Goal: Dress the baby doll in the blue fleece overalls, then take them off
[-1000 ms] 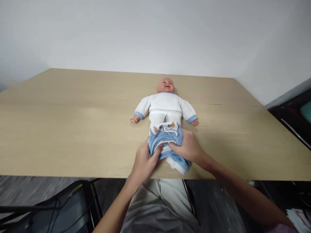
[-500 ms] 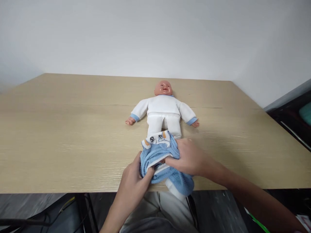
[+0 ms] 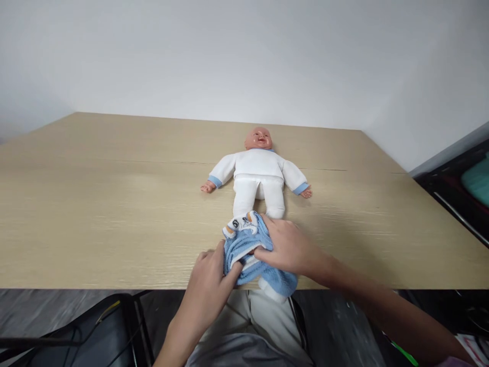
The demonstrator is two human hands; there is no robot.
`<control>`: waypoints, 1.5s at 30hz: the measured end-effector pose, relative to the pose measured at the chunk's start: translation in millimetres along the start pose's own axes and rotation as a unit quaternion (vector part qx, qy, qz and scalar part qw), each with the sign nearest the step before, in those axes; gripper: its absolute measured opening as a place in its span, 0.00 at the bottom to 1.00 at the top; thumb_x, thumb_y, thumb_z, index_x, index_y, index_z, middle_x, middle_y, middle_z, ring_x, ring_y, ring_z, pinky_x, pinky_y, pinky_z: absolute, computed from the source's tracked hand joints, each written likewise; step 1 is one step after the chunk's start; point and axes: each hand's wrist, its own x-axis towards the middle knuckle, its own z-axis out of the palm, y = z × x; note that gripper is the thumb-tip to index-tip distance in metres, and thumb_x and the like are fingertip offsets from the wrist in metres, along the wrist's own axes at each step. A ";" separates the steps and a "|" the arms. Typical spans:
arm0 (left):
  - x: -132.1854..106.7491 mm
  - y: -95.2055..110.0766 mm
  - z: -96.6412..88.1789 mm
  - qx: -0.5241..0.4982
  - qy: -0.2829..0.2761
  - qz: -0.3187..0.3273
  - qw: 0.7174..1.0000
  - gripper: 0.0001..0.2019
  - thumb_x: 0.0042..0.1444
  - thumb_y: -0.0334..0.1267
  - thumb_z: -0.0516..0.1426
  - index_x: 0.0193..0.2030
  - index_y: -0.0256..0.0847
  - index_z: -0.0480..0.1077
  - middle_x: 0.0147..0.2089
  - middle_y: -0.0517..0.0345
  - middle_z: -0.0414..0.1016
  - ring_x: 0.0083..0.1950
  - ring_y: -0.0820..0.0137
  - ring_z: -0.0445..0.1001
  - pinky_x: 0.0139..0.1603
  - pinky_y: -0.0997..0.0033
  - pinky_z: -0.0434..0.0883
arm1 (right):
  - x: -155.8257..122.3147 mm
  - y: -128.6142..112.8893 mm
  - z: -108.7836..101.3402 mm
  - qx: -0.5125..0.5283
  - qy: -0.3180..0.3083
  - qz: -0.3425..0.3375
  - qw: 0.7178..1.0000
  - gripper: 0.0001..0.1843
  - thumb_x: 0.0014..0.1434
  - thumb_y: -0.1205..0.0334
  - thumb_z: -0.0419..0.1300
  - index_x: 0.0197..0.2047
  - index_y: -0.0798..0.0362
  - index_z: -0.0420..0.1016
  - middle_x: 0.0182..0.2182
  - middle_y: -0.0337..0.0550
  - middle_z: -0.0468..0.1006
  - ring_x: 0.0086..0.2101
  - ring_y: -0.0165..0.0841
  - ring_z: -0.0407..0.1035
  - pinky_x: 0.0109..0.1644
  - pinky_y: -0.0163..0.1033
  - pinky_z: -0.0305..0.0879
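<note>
A baby doll (image 3: 259, 165) in a white top with blue cuffs lies on its back, head toward the wall and arms spread. Just below its legs, at the table's near edge, is a bunched blue terry garment (image 3: 248, 242) with white trim and a cartoon face. My left hand (image 3: 210, 272) grips the garment's left side, thumb inside the white-edged opening. On the other side my right hand (image 3: 286, 247) is closed on it, thumb also in the opening. One blue leg or sleeve with a white end hangs past the edge. The doll's feet are hidden behind the garment.
The wooden table (image 3: 114, 219) reaches back to a pale wall (image 3: 229, 61). At the right stands a dark object with something teal (image 3: 477, 178) in it. Below the left edge are a black chair (image 3: 95, 331) and cables.
Both hands keep hold of the garment, and its upper part has bunched slightly narrower between them. The view has shifted a little. The doll stays lying as before.
</note>
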 end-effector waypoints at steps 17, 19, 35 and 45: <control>3.8 -18.7 17.0 -0.161 0.119 0.136 0.970 0.12 0.70 0.42 0.61 0.57 0.44 0.76 0.60 0.46 0.80 0.63 0.52 0.77 0.64 0.53 0.74 | -2.7 10.3 -3.3 0.081 -0.003 -0.001 0.997 0.08 0.66 0.55 0.69 0.43 0.50 0.80 0.45 0.48 0.90 0.45 0.45 0.81 0.49 0.44 0.70; 5.0 -17.0 16.9 -0.184 0.122 0.116 0.968 0.13 0.70 0.44 0.61 0.56 0.43 0.75 0.61 0.45 0.80 0.62 0.52 0.78 0.62 0.54 0.74 | -4.9 9.2 -6.0 0.111 -0.008 -0.005 0.994 0.08 0.64 0.56 0.70 0.36 0.50 0.78 0.37 0.43 0.88 0.39 0.40 0.78 0.45 0.42 0.69; 3.6 0.3 -2.4 -0.075 0.001 -0.030 0.997 0.22 0.65 0.60 0.53 0.52 0.45 0.70 0.47 0.44 0.86 0.48 0.44 0.84 0.50 0.53 0.71 | -3.2 0.7 -7.1 0.107 0.015 -0.021 0.994 0.08 0.66 0.57 0.69 0.46 0.49 0.81 0.44 0.44 0.90 0.43 0.41 0.82 0.44 0.41 0.65; 6.7 -14.9 13.5 -0.088 0.020 0.043 0.995 0.16 0.70 0.54 0.55 0.50 0.44 0.70 0.50 0.45 0.82 0.53 0.48 0.80 0.56 0.49 0.73 | -1.9 -3.6 0.6 0.006 -0.032 0.017 0.999 0.27 0.69 0.51 0.65 0.66 0.55 0.74 0.51 0.58 0.90 0.47 0.54 0.85 0.48 0.50 0.75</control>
